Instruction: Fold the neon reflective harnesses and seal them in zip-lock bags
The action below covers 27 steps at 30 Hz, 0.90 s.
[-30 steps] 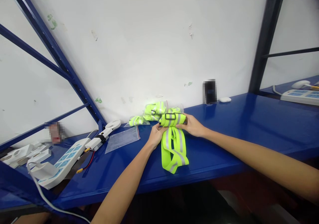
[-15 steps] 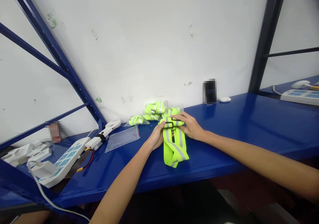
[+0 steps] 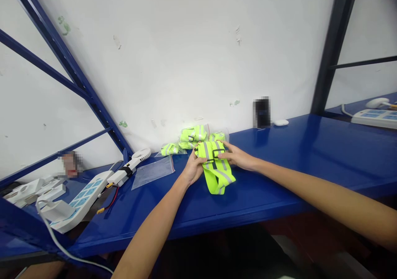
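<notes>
Against the white wall [image 3: 182, 64], a long blue metal desk [image 3: 288, 159] is seen, with a white plastic power strip [image 3: 85, 196] with blue sockets lying at its left end. Near the middle, a neon-yellow fabric strap with silver stripes [image 3: 211, 180] is held between both hands: its left edge is pinched in the grip of the left hand [image 3: 192, 170], its right edge in that of the right hand [image 3: 242, 159]. Neither hand is clearly nearer. The long axis is pointed from the wall toward the desk's front edge, with the folded layers between the fingers and a loose loop extended below. Behind it, bagged neon-yellow bundles [image 3: 192, 134] are piled by the wall; left of it, a flat clear plastic bag [image 3: 152, 173] is laid. By the right fingertips, a black rectangular buckle [image 3: 214, 153] is seen on the folds.
</notes>
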Each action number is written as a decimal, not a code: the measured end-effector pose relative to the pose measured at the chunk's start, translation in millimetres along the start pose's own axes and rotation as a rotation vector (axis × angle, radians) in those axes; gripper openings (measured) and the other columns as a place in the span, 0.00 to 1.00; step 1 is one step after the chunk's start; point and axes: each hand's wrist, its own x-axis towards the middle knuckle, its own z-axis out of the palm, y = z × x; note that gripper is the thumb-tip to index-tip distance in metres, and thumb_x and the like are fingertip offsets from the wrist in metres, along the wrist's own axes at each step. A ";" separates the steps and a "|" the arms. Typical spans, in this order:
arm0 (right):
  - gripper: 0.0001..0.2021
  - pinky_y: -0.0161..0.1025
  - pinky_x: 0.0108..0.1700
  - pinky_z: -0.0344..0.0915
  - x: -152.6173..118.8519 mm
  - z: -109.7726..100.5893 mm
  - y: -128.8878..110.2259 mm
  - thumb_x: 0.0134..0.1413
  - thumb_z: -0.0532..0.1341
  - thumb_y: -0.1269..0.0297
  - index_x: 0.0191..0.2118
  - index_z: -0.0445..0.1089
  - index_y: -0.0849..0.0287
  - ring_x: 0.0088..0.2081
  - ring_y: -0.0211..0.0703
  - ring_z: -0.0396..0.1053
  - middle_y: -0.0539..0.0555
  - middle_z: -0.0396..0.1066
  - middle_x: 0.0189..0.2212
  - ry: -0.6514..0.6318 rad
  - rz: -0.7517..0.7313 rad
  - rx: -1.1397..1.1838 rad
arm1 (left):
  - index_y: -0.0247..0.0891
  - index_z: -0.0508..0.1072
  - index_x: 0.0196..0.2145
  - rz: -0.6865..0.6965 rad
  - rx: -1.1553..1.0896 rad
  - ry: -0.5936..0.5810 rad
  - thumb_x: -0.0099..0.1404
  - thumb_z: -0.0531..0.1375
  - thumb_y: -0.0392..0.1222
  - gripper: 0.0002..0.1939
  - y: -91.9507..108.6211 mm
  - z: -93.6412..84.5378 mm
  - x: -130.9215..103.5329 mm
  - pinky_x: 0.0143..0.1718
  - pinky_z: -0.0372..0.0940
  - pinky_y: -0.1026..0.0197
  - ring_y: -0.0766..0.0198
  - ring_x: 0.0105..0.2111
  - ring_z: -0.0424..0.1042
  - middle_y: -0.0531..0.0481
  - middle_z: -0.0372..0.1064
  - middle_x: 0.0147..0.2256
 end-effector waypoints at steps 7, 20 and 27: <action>0.32 0.41 0.42 0.75 -4.8 2.3 -7.6 0.49 0.69 0.67 0.60 0.62 0.53 0.46 0.48 0.75 0.58 0.73 0.50 -0.076 0.000 0.216 | 0.39 0.67 0.49 0.043 0.094 0.033 0.40 0.63 0.28 0.35 -0.5 -4.1 2.5 0.51 0.66 0.55 0.56 0.47 0.74 0.49 0.74 0.43; 0.48 0.41 0.46 0.73 -10.4 -1.8 -9.3 0.45 0.66 0.76 0.70 0.45 0.43 0.50 0.45 0.72 0.57 0.57 0.63 -0.294 -0.085 0.148 | 0.39 0.70 0.45 0.005 0.107 0.129 0.39 0.64 0.25 0.32 -4.6 -15.8 6.9 0.43 0.70 0.54 0.59 0.38 0.74 0.54 0.73 0.34; 0.46 0.42 0.37 0.74 -17.9 9.8 -7.3 0.51 0.66 0.67 0.71 0.41 0.51 0.34 0.43 0.75 0.61 0.68 0.53 -0.137 -0.317 -0.466 | 0.36 0.72 0.40 0.005 0.109 0.152 0.38 0.65 0.26 0.26 -5.1 -14.0 6.4 0.44 0.71 0.52 0.54 0.40 0.75 0.53 0.74 0.32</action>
